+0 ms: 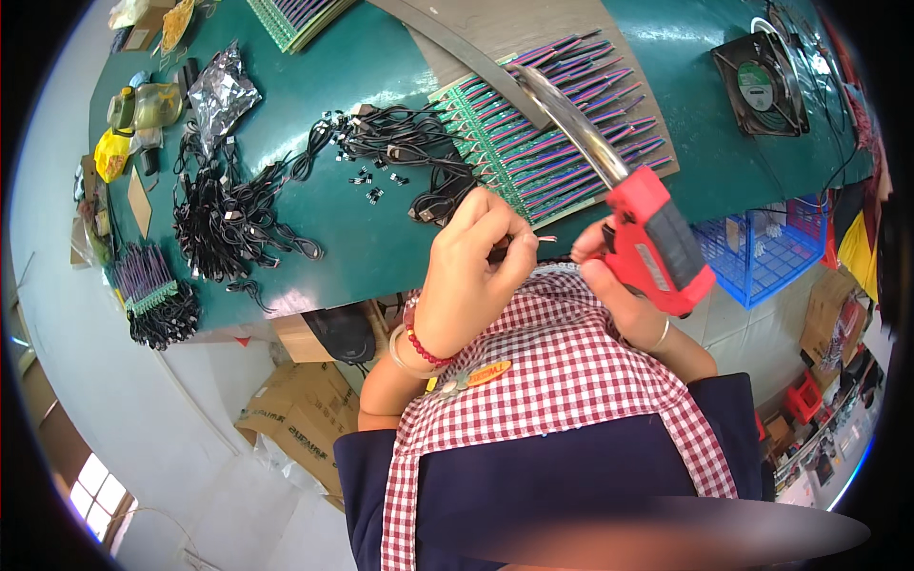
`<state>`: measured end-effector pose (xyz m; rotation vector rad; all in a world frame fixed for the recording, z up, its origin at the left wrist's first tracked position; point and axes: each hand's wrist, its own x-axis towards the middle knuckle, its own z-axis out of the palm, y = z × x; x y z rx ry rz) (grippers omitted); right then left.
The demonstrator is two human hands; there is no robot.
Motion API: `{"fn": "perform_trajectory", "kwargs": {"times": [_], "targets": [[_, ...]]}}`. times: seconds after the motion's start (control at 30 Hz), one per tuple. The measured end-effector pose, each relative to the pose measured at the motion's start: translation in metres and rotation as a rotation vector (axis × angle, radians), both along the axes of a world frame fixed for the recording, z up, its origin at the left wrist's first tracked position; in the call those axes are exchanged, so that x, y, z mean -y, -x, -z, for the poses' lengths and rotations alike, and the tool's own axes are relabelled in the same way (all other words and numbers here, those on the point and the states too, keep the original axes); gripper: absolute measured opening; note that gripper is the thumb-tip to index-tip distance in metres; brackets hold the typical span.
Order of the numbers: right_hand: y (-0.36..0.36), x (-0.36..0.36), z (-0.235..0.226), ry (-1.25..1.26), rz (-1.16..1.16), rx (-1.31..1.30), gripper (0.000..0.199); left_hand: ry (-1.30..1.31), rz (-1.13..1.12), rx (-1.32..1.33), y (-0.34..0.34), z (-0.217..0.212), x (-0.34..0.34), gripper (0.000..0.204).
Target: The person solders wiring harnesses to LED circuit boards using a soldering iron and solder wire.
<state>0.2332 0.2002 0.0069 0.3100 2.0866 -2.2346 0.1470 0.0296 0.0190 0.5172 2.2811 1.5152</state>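
Observation:
My left hand (471, 271) is closed in a pinch on a cable, and the cable's thin wire ends (546, 239) stick out past the fingertips to the right. A red and black tool (662, 243) with a trigger and a shiny metal tube (581, 124) extends over the board from the right. Partly behind it is my right hand (624, 300), thumb and finger showing at its left side. Whether that hand grips the tool cannot be made out. Beyond both hands lies a green circuit board panel (500, 157) with rows of pink, blue and black wires.
Black cables (214, 214) lie heaped on the green table (314, 233), with small black connectors (367, 178) beside them. A grey flat bar (466, 48) slants over the wired panel. A black fan (759, 86) stands far right; a blue basket (762, 247) sits below the edge.

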Motion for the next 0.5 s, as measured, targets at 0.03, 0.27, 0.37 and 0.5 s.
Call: {"fn": "perform_trajectory", "kwargs": {"times": [0.03,0.27,0.37,0.5], "targets": [[0.004,0.007,0.003,-0.039,0.064,-0.052,0.026,-0.052,-0.016,0.051,-0.002,0.0,0.0,0.005],[0.004,0.007,0.001,-0.216,0.009,-0.02,0.02,-0.094,0.029,0.078,-0.012,0.0,-0.003,0.005],[0.006,0.006,0.0,-0.207,0.002,-0.038,0.015,-0.111,0.047,0.074,-0.015,-0.001,-0.005,0.005],[0.006,0.006,-0.006,0.116,-0.018,0.027,0.031,-0.13,0.065,0.098,-0.016,0.004,-0.005,0.005]]}}
